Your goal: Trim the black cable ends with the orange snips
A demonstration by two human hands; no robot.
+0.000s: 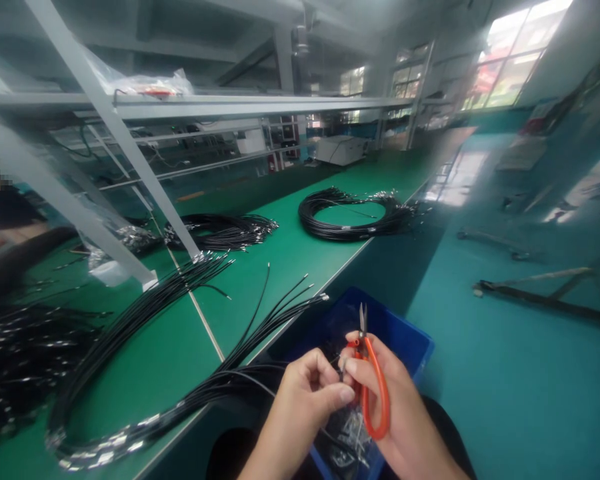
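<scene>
My right hand [397,400] is closed around red-handled wire snips [379,400], whose pointed blades stand up, slightly parted. Its thumb and finger also meet at a small dark piece that looks like a cable end. Close beside it, my left hand [307,393] pinches with thumb and forefinger at the same spot. A thin black cable [255,379] runs from the bundle toward my left hand; fingers hide most of its end. To the left, the long loop of bundled black cables [115,343] lies on the green table, its tips fanned out.
Under my hands stands a blue bin [417,340] with clear plastic scraps inside. Coiled black cables [350,232] and another cable bundle [225,230] lie farther back on the green table [275,260]. A white shelf frame [125,140] rises at left; a person sits beyond it.
</scene>
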